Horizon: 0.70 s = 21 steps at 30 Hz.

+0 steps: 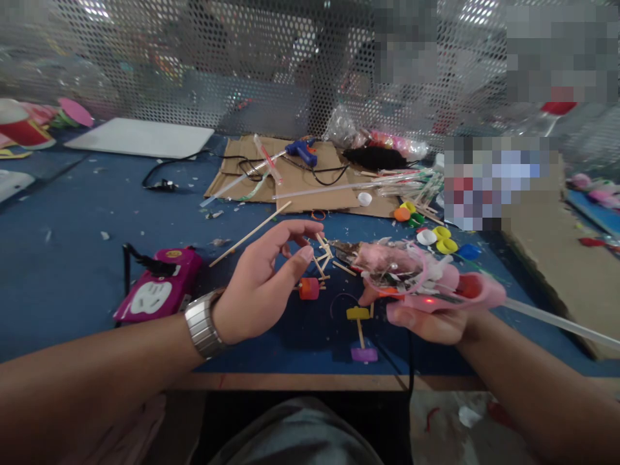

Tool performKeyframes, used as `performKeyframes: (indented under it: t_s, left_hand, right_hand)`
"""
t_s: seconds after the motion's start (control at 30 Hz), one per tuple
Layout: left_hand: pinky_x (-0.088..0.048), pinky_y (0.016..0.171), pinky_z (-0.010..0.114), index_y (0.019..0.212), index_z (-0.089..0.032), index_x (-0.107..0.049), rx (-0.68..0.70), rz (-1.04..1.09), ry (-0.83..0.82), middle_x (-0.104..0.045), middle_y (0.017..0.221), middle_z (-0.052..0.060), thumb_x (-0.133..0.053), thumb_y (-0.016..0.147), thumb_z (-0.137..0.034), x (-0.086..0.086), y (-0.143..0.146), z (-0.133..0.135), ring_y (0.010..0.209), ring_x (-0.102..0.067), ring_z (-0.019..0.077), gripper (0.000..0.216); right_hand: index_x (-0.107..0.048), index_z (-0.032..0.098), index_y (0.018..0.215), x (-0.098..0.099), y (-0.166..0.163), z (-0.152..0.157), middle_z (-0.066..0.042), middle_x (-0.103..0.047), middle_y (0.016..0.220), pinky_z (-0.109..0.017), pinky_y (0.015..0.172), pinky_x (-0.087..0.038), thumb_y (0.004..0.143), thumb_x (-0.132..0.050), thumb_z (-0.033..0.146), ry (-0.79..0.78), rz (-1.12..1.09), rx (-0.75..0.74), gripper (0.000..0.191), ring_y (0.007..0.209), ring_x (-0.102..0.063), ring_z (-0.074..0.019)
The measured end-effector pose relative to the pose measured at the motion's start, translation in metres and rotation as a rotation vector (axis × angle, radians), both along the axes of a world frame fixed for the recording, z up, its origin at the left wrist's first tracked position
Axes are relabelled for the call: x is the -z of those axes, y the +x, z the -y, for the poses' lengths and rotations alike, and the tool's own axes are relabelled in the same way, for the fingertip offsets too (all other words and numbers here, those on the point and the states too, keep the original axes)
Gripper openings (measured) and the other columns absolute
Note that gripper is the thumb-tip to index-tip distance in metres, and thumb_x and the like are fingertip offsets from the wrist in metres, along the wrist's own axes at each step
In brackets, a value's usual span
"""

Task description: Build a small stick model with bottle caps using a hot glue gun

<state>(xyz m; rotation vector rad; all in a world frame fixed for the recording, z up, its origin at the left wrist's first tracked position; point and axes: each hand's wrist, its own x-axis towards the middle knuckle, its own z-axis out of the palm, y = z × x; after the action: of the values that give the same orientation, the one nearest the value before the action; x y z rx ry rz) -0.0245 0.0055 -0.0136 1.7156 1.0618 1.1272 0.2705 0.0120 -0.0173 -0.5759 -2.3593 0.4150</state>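
Note:
My right hand (431,323) is wrapped round a pink hot glue gun (455,294), its nozzle pointing left and its body smeared with glue and scraps. A clear glue stick (557,320) sticks out of its back. My left hand (271,278) pinches a small frame of thin wooden sticks (325,255) between thumb and fingers, close to the nozzle. Just below the frame is a red-orange bottle cap (309,289) with a stick through it. Nearer the front edge, a yellow cap (358,314) and a purple cap (363,354) are joined by a stick. An orange cap is partly hidden by my right hand.
A magenta power strip (162,284) with a black plug lies left. Further back, a blue glue gun (303,153) rests on cardboard (334,187). Loose caps (445,245) lie behind the pink gun. A long stick (252,232) crosses the blue table; perforated metal (194,58) stands behind.

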Motion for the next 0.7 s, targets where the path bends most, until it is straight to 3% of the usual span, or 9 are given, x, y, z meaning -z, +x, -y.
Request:
performKeyframes:
  t_s: [0.2, 0.4, 0.7]
  left_hand:
    - [-0.055, 0.086, 0.038, 0.129, -0.021, -0.077, -0.011, -0.014, 0.027, -0.079, 0.112, 0.009, -0.065, 0.110, -0.041, -0.0015, -0.0002, 0.0010, 0.096, -0.067, 0.0240, 0.030]
    - [-0.054, 0.091, 0.042, 0.128, -0.020, -0.075, -0.014, -0.076, 0.085, -0.075, 0.111, 0.009, -0.072, 0.105, -0.035, -0.0016, 0.0020, -0.0001, 0.096, -0.065, 0.0236, 0.028]
    - [-0.057, 0.087, 0.039, 0.130, -0.021, -0.074, 0.010, -0.026, 0.046, -0.071, 0.117, 0.011, -0.079, 0.099, -0.036, 0.0035, 0.0017, 0.0010, 0.102, -0.063, 0.0251, 0.035]
  right_hand:
    - [-0.081, 0.026, 0.107, -0.0029, -0.0013, 0.0008, -0.012, -0.084, 0.116, -0.045, 0.088, -0.071, 0.099, -0.067, 0.040, -0.113, -0.013, -0.077, 0.021, 0.105, -0.083, -0.0324]
    - [-0.079, 0.026, 0.108, -0.0063, -0.0031, 0.0002, -0.010, -0.084, 0.101, -0.047, 0.088, -0.070, 0.100, -0.065, 0.037, -0.138, -0.001, -0.102, 0.020, 0.095, -0.083, -0.0310]
    - [-0.081, 0.027, 0.106, -0.0037, -0.0014, 0.0001, -0.010, -0.083, 0.113, -0.042, 0.092, -0.069, 0.100, -0.065, 0.042, -0.063, 0.019, -0.059, 0.023, 0.110, -0.079, -0.0300]
